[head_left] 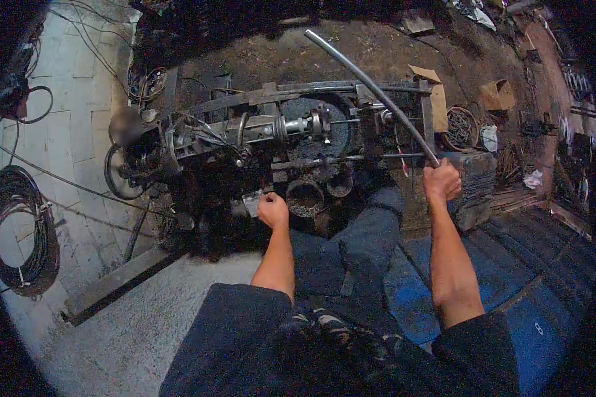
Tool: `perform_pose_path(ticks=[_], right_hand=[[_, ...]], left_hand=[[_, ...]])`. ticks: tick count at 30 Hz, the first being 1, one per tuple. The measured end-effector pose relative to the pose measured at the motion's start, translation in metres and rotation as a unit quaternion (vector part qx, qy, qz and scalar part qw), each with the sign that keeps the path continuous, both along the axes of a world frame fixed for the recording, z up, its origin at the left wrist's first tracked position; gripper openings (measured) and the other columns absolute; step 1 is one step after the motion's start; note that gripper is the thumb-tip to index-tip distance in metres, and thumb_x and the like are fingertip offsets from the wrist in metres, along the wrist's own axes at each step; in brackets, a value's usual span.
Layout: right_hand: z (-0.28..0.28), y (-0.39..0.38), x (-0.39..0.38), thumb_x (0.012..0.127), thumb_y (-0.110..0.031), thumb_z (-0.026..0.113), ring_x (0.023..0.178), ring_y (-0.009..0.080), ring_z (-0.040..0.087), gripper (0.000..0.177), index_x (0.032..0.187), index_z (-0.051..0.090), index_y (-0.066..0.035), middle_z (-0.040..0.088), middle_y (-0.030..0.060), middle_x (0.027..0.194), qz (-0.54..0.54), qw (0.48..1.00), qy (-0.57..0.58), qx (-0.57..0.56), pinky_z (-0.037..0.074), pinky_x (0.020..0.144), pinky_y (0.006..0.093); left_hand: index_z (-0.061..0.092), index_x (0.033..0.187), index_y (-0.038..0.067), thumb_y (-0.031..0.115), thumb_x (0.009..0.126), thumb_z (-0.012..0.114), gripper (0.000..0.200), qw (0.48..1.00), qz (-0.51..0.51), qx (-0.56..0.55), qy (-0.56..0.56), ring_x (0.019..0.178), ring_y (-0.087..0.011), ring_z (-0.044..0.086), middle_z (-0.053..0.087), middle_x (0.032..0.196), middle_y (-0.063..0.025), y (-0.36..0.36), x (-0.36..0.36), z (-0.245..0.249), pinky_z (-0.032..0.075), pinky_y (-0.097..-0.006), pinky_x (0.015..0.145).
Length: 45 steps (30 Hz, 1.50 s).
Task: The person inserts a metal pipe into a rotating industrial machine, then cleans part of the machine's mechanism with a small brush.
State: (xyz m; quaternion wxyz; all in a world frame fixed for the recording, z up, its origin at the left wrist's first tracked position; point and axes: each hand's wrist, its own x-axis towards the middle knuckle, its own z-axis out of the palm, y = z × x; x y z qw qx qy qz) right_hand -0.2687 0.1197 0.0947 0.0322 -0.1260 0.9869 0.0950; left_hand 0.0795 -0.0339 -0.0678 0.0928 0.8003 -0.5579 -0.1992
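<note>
Head cam: your R hand (442, 180) has its fingers wrapped tight round the metal bar (377, 91), right by its near end, so nearly all the length sticks out past your fist. Good grip imo, but w/ the wt that far out, I'd go slow, wrist firm, elbow close, and watch the far tip, b/c a small twist at your fist prob swings it a lot. Mind the machine (265, 129) too, esp. its shaft and fittings; the bar crosses in front of that R end from your view. Can't tell how much clearance you've got over it tho.

Your L hand (273, 210) has fingers curled closed, tips at a small clear piece (251, 204). Can't tell if you're actually pinching it or just touching. Either way I'd use light pressure there, and watch the tub of small bits (304, 198) just beside that hand.

Re: direction, the bar's long axis runs on a diagonal: near end low at your R fist, far end up and away toward your L. Free end's over the dirt floor (245, 59) beyond the machine, as you see it; exact tilt/height, no idea.
</note>
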Motion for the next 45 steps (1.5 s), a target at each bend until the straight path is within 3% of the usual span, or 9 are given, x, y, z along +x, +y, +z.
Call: perform_pose_path(ticks=[12, 16, 24, 26, 32, 35, 45], right_hand=[[0.005, -0.004, 0.001, 0.065, -0.028, 0.066, 0.082, 0.0386, 0.064, 0.031, 0.091, 0.065, -0.011, 0.066, 0.017, 0.085, -0.018, 1.0, -0.011, 0.006, 0.052, 0.071, 0.0478], [0.002, -0.002, 0.0, 0.064, -0.029, 0.068, 0.08, 0.0363, 0.065, 0.031, 0.088, 0.064, -0.011, 0.066, 0.0154, 0.084, -0.006, 1.0, -0.008, 0.022, 0.052, 0.068, 0.0483], [0.009, -0.006, 0.005, 0.065, -0.029, 0.066, 0.081, 0.0375, 0.064, 0.03, 0.089, 0.065, -0.011, 0.066, 0.0163, 0.084, -0.011, 1.0, -0.012, 0.0, 0.051, 0.069, 0.048], [0.007, -0.006, 0.003, 0.063, -0.029, 0.07, 0.081, 0.0339, 0.065, 0.03, 0.087, 0.063, -0.011, 0.066, 0.0122, 0.087, -0.01, 1.0, -0.003, 0.015, 0.052, 0.067, 0.0472], [0.002, 0.0, 0.002, 0.063, -0.027, 0.068, 0.076, 0.0328, 0.065, 0.026, 0.084, 0.064, -0.012, 0.066, 0.011, 0.081, 0.022, 0.999, 0.026, 0.006, 0.052, 0.064, 0.0454], [0.008, -0.004, 0.003, 0.069, -0.029, 0.064, 0.081, 0.039, 0.063, 0.029, 0.089, 0.065, -0.008, 0.065, 0.0178, 0.084, 0.013, 1.0, -0.012, -0.006, 0.05, 0.069, 0.0492], [0.003, -0.003, 0.003, 0.067, -0.032, 0.068, 0.079, 0.0383, 0.064, 0.033, 0.088, 0.063, -0.007, 0.065, 0.0167, 0.083, -0.01, 1.0, -0.02, 0.003, 0.051, 0.068, 0.0491]], left_hand=[[0.066, 0.078, -0.001, 0.023, 0.079, 0.054, 0.027, 1.0, -0.01, -0.014, 0.021, 0.076, -0.0421, 0.061, 0.065, 0.078, -0.0234, 0.002, -0.006, 0.018, 0.047, -0.0497, 0.072], [0.066, 0.078, -0.001, 0.023, 0.079, 0.053, 0.027, 0.999, -0.016, -0.038, 0.007, 0.076, -0.0423, 0.061, 0.065, 0.078, -0.0235, 0.004, 0.0, 0.0, 0.047, -0.0497, 0.072], [0.066, 0.078, 0.0, 0.023, 0.079, 0.054, 0.026, 1.0, -0.005, 0.012, 0.0, 0.076, -0.042, 0.062, 0.065, 0.076, -0.0224, 0.001, -0.003, 0.011, 0.048, -0.0501, 0.073], [0.066, 0.078, 0.0, 0.024, 0.079, 0.055, 0.026, 1.0, -0.002, 0.005, -0.001, 0.076, -0.0417, 0.062, 0.065, 0.076, -0.0221, 0.001, -0.007, 0.015, 0.048, -0.05, 0.073], [0.065, 0.077, 0.001, 0.024, 0.079, 0.055, 0.026, 1.0, -0.001, 0.0, -0.005, 0.075, -0.0413, 0.063, 0.065, 0.075, -0.0218, 0.002, -0.009, 0.021, 0.048, -0.0498, 0.071], [0.065, 0.077, 0.001, 0.024, 0.079, 0.054, 0.025, 1.0, -0.015, -0.006, -0.008, 0.074, -0.0419, 0.062, 0.065, 0.074, -0.0225, 0.002, -0.004, 0.011, 0.048, -0.0501, 0.071], [0.065, 0.076, 0.0, 0.022, 0.079, 0.053, 0.024, 1.0, 0.001, -0.009, 0.014, 0.073, -0.0424, 0.062, 0.064, 0.073, -0.0241, 0.004, -0.002, 0.009, 0.049, -0.0503, 0.069]])
